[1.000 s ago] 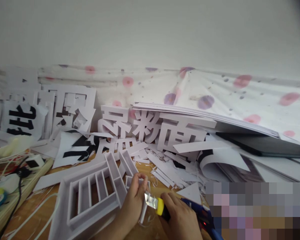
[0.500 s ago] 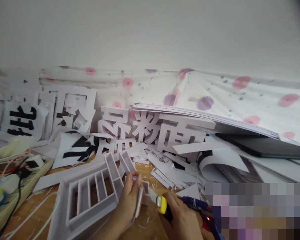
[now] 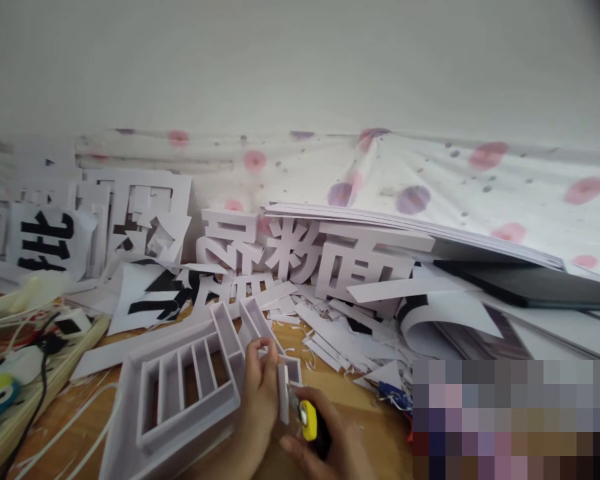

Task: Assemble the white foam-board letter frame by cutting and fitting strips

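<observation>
My left hand (image 3: 261, 380) is closed on a small white foam board strip (image 3: 283, 393), held upright between thumb and fingers. In my right hand (image 3: 330, 433) is a yellow and black utility knife (image 3: 310, 421), its blade at the right face of the strip. Whether the blade has entered the foam I cannot tell. Left of my hands lies a large white foam board letter (image 3: 125, 400) with walls and several narrow slots. Part of its right end is hidden behind my left hand.
Foam scraps (image 3: 325, 333) litter the table (image 3: 380, 427) beyond my hands. Finished white characters (image 3: 293, 250) stand against the wall sheet, under stacked boards (image 3: 410, 227). A power strip with cables (image 3: 65, 373) lies at left. A blue tool (image 3: 395, 395) rests at right.
My right hand has moved left, bringing the knife blade to the foam strip. The strip has turned more upright in my left hand. More of the blue tool's surroundings are uncovered.
</observation>
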The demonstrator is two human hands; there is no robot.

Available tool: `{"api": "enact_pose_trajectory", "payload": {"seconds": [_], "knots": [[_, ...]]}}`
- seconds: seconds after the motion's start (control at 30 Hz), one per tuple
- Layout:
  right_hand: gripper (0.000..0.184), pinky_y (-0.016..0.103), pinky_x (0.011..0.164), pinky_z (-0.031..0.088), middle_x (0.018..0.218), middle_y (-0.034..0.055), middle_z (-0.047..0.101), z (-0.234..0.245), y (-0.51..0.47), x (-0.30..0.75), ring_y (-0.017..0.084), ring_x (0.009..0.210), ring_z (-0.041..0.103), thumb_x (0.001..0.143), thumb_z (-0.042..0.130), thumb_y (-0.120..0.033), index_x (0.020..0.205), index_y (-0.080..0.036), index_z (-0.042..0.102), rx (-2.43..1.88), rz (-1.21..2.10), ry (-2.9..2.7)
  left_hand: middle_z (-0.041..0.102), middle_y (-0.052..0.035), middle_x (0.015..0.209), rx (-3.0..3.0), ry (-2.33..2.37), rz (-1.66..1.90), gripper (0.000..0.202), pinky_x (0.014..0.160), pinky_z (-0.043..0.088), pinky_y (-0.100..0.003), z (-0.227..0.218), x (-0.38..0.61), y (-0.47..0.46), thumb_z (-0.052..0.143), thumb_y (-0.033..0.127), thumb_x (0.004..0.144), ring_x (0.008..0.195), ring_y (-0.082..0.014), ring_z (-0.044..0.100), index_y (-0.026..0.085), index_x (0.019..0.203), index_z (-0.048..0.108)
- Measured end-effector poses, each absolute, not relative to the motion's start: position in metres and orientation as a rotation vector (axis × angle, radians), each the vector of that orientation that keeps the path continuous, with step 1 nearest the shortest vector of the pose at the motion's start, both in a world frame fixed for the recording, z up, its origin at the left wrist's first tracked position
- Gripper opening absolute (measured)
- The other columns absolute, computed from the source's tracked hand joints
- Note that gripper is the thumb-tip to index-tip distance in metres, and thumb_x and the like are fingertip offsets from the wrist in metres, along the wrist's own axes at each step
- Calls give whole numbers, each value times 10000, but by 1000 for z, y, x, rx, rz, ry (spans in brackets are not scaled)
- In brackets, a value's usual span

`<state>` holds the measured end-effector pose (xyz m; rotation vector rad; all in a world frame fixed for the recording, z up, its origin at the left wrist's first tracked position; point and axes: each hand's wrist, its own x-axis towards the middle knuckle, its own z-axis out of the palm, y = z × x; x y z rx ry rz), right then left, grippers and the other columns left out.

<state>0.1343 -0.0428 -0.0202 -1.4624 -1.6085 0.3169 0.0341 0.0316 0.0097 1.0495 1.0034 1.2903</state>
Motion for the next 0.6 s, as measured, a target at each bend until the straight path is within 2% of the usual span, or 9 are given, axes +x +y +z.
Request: {"api": "enact_pose_trajectory", "payload": {"seconds": [0.07, 0.13, 0.23, 0.4, 0.5, 0.6], "knots": [[285, 242, 597, 472, 747, -21, 699, -19, -41, 131, 173, 631, 651, 747, 604, -345, 1012, -242, 600, -1427, 369, -1511, 522, 71, 579, 1079, 1007, 1352, 425, 452, 398, -225, 9, 34, 28, 560, 605, 747, 494, -134, 547, 242, 939, 453], [187, 251, 620, 478, 748, 1, 690, -17, -39, 132, 176, 654, 644, 789, 546, -318, 927, -219, 624, -1392, 388, -1439, 551, 54, 638, 1122, 988, 1384, 435, 485, 433, -239, 8, 34, 26, 561, 609, 747, 521, -137, 562, 237, 947, 454], [176, 244, 575, 470, 677, 10, 644, -10, -36, 143, 166, 610, 605, 840, 494, -320, 837, -194, 617, -1327, 423, -1369, 565, 52, 672, 1139, 907, 1271, 436, 434, 422, -220, 8, 33, 26, 578, 602, 741, 476, -113, 528, 234, 949, 470], [151, 247, 590, 480, 717, 21, 649, 8, -36, 166, 168, 653, 610, 838, 510, -286, 863, -184, 619, -1286, 441, -1481, 595, 34, 609, 1054, 665, 754, 530, 284, 294, -171, 22, 29, 29, 479, 694, 732, 365, -100, 495, 213, 954, 488], [149, 275, 667, 494, 764, 38, 673, 13, -37, 170, 186, 739, 638, 828, 480, -218, 886, -189, 614, -1251, 399, -1650, 560, 59, 473, 1139, 648, 578, 526, 266, 216, -145, 28, 26, 29, 567, 661, 706, 282, -72, 422, 204, 953, 485], [226, 274, 685, 497, 868, 57, 694, 10, -36, 169, 191, 781, 655, 801, 470, -190, 991, -198, 590, -1227, 270, -1724, 510, 92, 441, 1126, 603, 574, 558, 267, 141, -136, 24, 26, 28, 682, 617, 638, 257, -33, 322, 206, 958, 481]]}}
